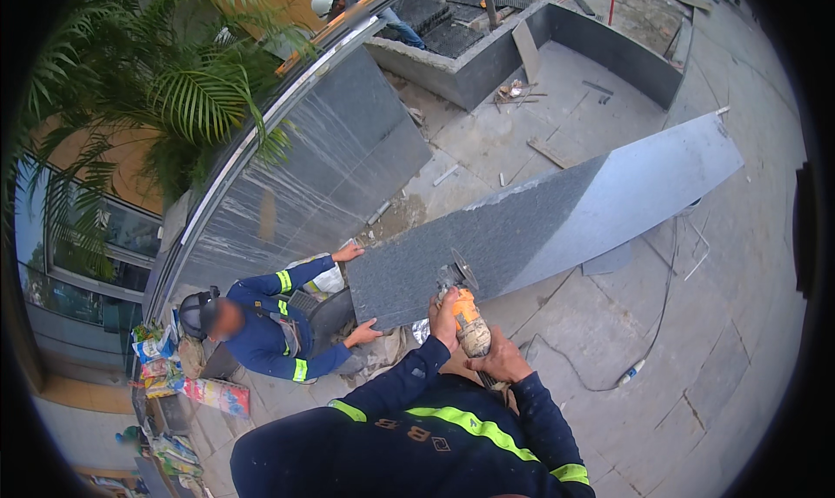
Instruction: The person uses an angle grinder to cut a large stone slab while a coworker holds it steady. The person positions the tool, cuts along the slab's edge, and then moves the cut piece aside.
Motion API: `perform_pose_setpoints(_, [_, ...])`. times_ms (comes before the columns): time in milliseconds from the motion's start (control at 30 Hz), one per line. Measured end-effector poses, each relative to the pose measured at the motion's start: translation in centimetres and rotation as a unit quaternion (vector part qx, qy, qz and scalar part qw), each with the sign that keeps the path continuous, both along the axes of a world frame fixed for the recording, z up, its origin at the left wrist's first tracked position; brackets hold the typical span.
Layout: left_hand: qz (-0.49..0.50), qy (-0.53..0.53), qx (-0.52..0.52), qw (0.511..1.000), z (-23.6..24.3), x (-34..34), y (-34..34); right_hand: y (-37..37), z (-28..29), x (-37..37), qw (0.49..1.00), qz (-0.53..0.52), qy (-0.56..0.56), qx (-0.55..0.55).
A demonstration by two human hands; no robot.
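My left hand is closed on the front part of a worn orange angle grinder, close to its head. Wrapped round the grinder's rear end is my right hand. The grinder's disc is tilted over the near edge of a long grey stone slab; whether it touches the stone I cannot tell. The slab is dark at the left and pale at the right. At its left end, a co-worker's two hands rest on the corners, one hand at the far corner and the other at the near one.
The co-worker crouches at my left, beside colourful bags. A power cord with a connector trails across the paving at right. A low dark wall and a curved stone-clad wall stand beyond. Another person in a white helmet is farther back.
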State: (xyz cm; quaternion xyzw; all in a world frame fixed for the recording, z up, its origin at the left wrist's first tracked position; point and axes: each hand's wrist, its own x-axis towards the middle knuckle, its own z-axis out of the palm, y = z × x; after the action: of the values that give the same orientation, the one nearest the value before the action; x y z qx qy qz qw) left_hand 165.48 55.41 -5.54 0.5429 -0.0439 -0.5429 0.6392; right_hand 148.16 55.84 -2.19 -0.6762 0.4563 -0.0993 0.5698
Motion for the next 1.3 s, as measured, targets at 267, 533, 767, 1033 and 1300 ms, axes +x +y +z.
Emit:
perform_pose_setpoints(267, [0.026,-0.057,-0.016,0.998,2.1,-2.1,-0.1,-0.2,1.1,-1.4,0.999,0.013,0.021,-0.021])
perform_pose_setpoints(533, [0.03,-0.066,-0.045,0.996,2.7,-2.6,0.3,-0.4,2.1,-2.0,0.999,0.026,0.016,-0.021])
perform_pose_setpoints(767, [0.074,-0.07,-0.028,0.994,2.1,-2.3,0.5,-1.0,2.2,-1.5,0.999,0.043,0.01,-0.028])
perform_pose_setpoints(1033, [0.081,-0.045,0.016,0.996,-0.7,1.0,-1.6,-3.1,-0.6,1.9,0.999,0.039,0.005,-0.028])
perform_pose_setpoints(1300, [0.051,-0.006,0.051,0.997,-3.3,6.7,-8.0,-8.5,-2.5,8.1,0.999,0.002,0.038,0.037])
